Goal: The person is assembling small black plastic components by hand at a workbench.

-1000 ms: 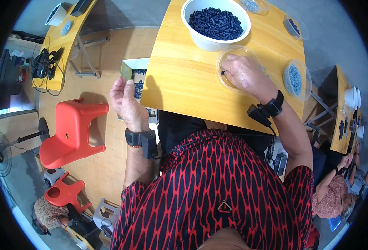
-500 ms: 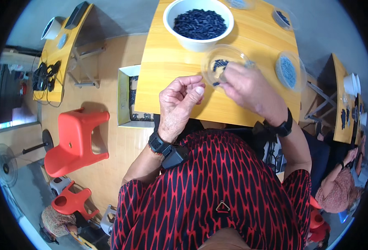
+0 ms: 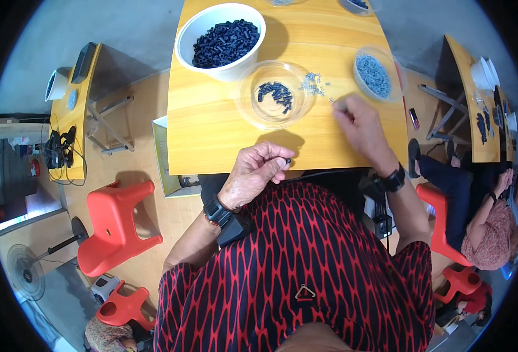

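My left hand (image 3: 256, 173), near the front edge of the table, pinches a small black piece (image 3: 288, 160) between thumb and forefinger. Further right, my right hand (image 3: 362, 126) hovers over the tabletop with its fingertips pressed together. A tiny silvery bit shows at those fingertips, too small to name. Between and beyond my hands stands a shallow clear plastic bowl (image 3: 246, 111) with a small heap of short black pieces (image 3: 276, 95) in it. Just right of that bowl lies a loose scatter of small silvery, pin-like pieces (image 3: 311, 84).
A white tub (image 3: 235, 73) full of black pieces stands at the back left of the wooden table (image 3: 206, 138). A clear tub of silvery pieces (image 3: 373, 76) is at its right edge. A red chair (image 3: 118, 226) and an open carton (image 3: 164, 158) are to the left; a co-worker (image 3: 487, 234) sits right.
My right hand has left the clear bowl and moved right, past the loose silvery pieces. A black piece now shows in my left fingertips. The whole view has shifted with my head.
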{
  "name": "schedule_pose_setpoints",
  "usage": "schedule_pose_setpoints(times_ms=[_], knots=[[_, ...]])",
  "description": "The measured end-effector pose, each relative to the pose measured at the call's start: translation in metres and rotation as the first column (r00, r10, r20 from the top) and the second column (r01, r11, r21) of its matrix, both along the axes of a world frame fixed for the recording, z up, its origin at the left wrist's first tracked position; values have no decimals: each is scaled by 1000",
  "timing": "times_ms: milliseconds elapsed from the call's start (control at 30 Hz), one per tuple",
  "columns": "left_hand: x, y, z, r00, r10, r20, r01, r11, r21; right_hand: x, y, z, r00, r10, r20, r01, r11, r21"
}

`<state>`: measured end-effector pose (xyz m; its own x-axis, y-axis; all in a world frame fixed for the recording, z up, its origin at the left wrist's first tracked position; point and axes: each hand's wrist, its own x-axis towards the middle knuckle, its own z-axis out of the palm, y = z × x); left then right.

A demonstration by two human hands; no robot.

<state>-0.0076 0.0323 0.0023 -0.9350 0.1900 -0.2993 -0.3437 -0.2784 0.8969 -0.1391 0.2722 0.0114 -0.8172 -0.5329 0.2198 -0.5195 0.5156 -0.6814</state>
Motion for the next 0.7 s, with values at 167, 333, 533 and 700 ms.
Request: schedule_pose_setpoints(times_ms=[167, 333, 533, 700], knots=[[-5, 2, -3, 999, -32, 8, 32, 999, 0, -23, 3, -9, 997, -8, -78, 4, 999, -49], [-4, 0, -5, 1000, 17, 6, -17, 1000, 9, -25, -5, -12, 990, 17, -138, -11, 999, 44], [-4, -1, -5, 993, 101, 62, -106, 991, 85, -18, -8, -11, 987, 34, -157, -6, 985, 171], [-7, -1, 2, 989, 136, 58, -145, 969, 200, -9, -5, -5, 978, 59, -201, -25, 985, 172]])
